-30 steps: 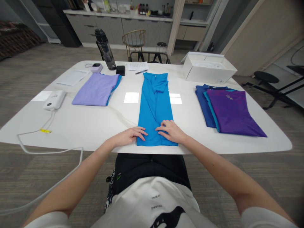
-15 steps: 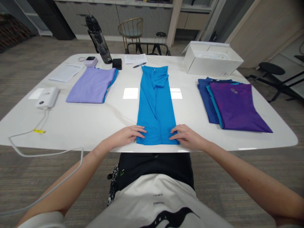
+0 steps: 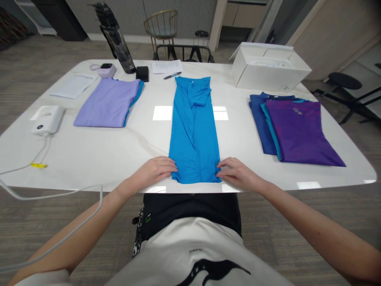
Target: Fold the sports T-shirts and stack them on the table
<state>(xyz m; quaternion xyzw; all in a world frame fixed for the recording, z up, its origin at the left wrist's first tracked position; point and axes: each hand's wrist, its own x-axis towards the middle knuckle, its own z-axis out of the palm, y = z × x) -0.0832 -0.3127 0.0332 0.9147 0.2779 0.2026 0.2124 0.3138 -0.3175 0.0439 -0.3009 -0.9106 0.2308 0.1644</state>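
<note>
The blue garment (image 3: 196,131) lies in a long, narrow strip on the white table (image 3: 244,139), its near end close to the near edge. The left hand (image 3: 156,171) has its fingertips on the left side near that end, and the right hand (image 3: 241,174) touches the right side at about the same level. The cloth puckers at both sets of fingers, but whether thumb and fingers are closed on it cannot be told.

Handled well, this light cloth wants an even hold on both sides, with all layers taken together and light outward tension, so that the near end stays square. Slanting creases run down its middle and would be best smoothed flat before any fold. Uneven pulling could skew the strip.

The garment lies between the hands and reaches far beyond them, its bunched section at the far end, out of their reach as placed. Past that are a pen (image 3: 172,75) and a printed sheet (image 3: 167,66). A lilac garment (image 3: 108,105) lies left, a purple garment (image 3: 300,131) right.
</note>
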